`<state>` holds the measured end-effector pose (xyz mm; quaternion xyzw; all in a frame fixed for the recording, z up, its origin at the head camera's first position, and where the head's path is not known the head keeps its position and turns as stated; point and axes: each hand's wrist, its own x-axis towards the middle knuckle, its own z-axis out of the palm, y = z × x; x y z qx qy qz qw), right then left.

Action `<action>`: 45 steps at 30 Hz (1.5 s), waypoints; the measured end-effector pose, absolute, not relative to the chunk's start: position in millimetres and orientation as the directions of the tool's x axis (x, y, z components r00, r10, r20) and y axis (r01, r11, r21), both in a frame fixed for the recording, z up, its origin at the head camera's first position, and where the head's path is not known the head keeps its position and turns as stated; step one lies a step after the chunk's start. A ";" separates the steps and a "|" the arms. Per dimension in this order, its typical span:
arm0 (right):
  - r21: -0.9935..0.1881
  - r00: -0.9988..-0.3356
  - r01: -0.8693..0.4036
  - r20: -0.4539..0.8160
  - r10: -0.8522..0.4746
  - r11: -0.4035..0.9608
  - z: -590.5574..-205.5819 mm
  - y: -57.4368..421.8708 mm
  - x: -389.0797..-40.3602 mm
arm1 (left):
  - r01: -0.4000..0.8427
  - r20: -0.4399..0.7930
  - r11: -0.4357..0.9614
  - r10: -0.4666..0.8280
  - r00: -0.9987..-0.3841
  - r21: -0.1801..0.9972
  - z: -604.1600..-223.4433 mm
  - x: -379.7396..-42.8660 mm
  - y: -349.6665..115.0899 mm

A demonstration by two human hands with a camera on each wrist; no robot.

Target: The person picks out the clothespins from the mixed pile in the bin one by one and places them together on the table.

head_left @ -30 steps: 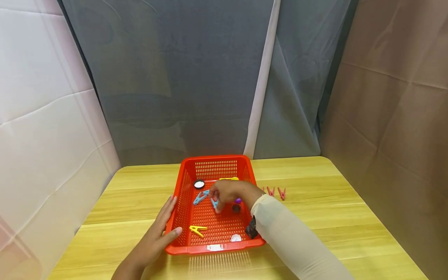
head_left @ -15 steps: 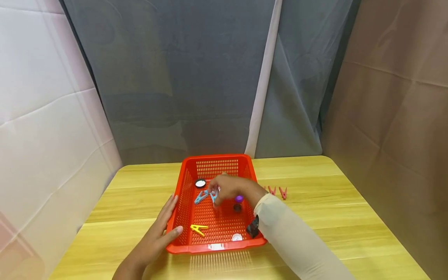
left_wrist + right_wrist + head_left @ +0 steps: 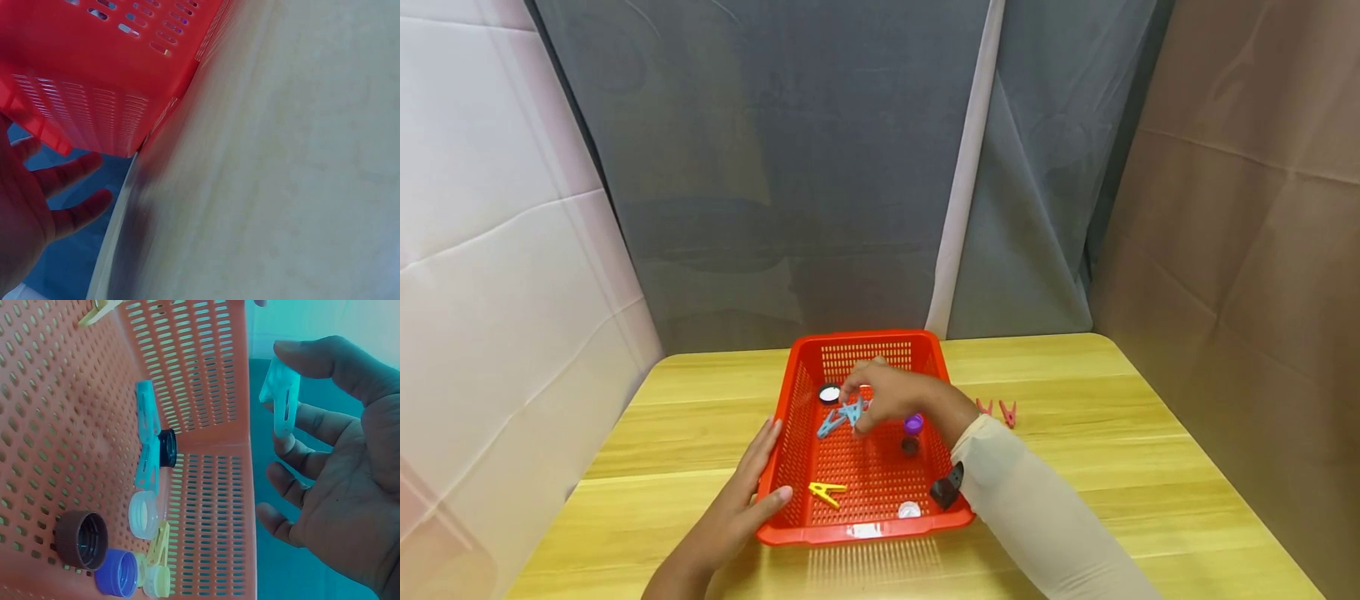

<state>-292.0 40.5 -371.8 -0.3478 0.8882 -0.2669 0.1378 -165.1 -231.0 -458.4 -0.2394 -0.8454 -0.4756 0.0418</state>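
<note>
The right hand (image 3: pixel 891 396) has a narrow grip, thumb and fingertips pinching a blue clip (image 3: pixel 284 400) above the far half of the red basket (image 3: pixel 797 536). The left hand (image 3: pixel 741 500) lies along the basket's left edge with its fingers extended, thumb by the near-left corner

The basket is perforated plastic with a smooth rim, on a wood-grained tabletop (image 3: pixel 1150 467). The held clip is smooth, with a long slot. In the basket lie two more blue clips (image 3: pixel 148 419), a ribbed brown cap (image 3: pixel 81 539) beside a purple cap (image 3: pixel 913 423), a black cap (image 3: pixel 829 393) and, toward the near-left corner, a splayed yellow clip (image 3: pixel 827 492)

Compared with a second ago, the right hand is higher and nearer the basket's far edge, baring more of the purple cap; the left hand has kept its place
</note>
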 end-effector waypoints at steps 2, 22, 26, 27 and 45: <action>-0.580 -0.721 -0.541 -0.052 -0.691 0.608 -369.2 42.3 -290.4 | 0.443 0.297 0.427 0.365 -0.882 0.789 -458.4 -164.1 -231.2; -0.614 -0.685 -0.660 0.257 -0.681 0.433 -323.3 75.6 -268.4 | 0.436 0.289 0.434 0.365 -0.885 0.789 -458.5 -162.3 -231.9; -0.611 -0.698 -0.672 0.336 -0.632 0.418 -314.2 95.6 -263.9 | 0.438 0.287 0.433 0.370 -0.883 0.788 -458.6 -162.9 -230.2; -0.610 -0.708 -0.669 0.349 -0.614 0.425 -312.6 101.5 -262.7 | 0.439 0.287 0.434 0.371 -0.883 0.787 -458.7 -163.1 -229.9; -0.604 -0.787 -0.604 0.351 -0.507 0.520 -344.3 178.9 -256.4 | 0.443 0.295 0.421 0.372 -0.880 0.791 -460.1 -167.1 -233.6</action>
